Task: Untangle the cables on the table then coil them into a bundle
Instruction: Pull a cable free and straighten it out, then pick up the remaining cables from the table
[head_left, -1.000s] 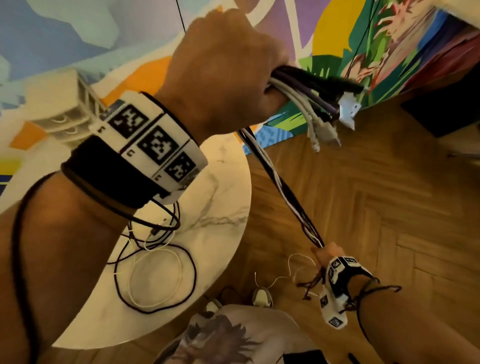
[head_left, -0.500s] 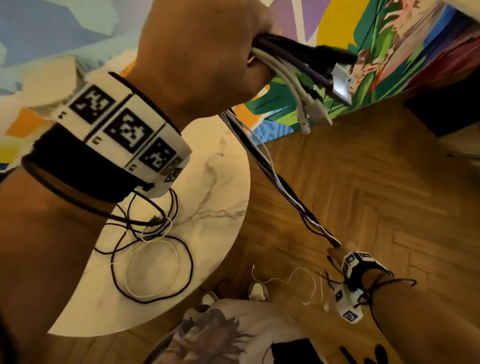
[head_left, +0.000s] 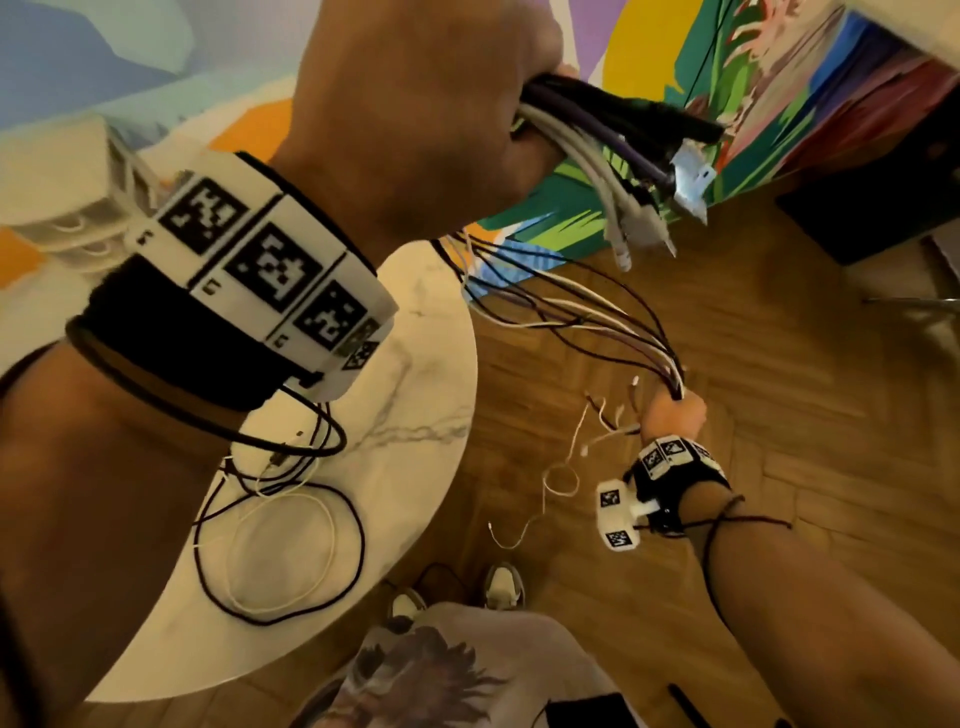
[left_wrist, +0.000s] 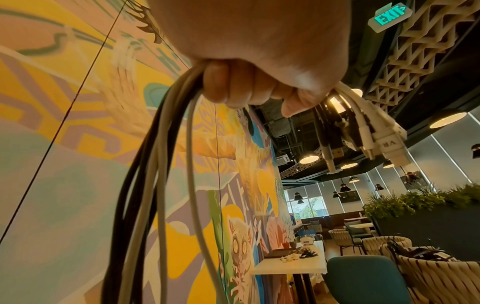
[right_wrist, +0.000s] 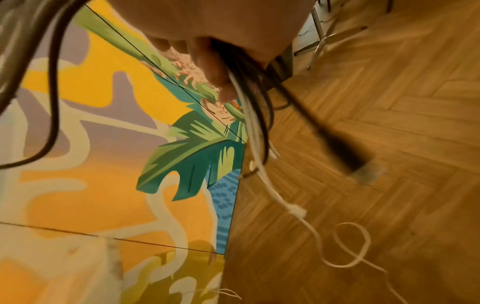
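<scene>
1. The cables (head_left: 582, 317) hang slack above the desk's (head_left: 415, 467) edge, plug ends (head_left: 649, 208) fanned past the left hand (head_left: 415, 104), tails dangling toward the floor (head_left: 727, 364).
2. Both hands are fisted round the cables; the right hand (head_left: 672, 415) grips them lower, beyond the desk.
3. For an even coil, carry the right hand's grip to the left fist, one loop each time.
4. A black and white cable loop (head_left: 280, 551), seemingly separate, lies on the desk; trailing tails could snag shoes (head_left: 501, 584).

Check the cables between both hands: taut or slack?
Slack: the cables fan apart and bow between the left hand and right hand.
</scene>
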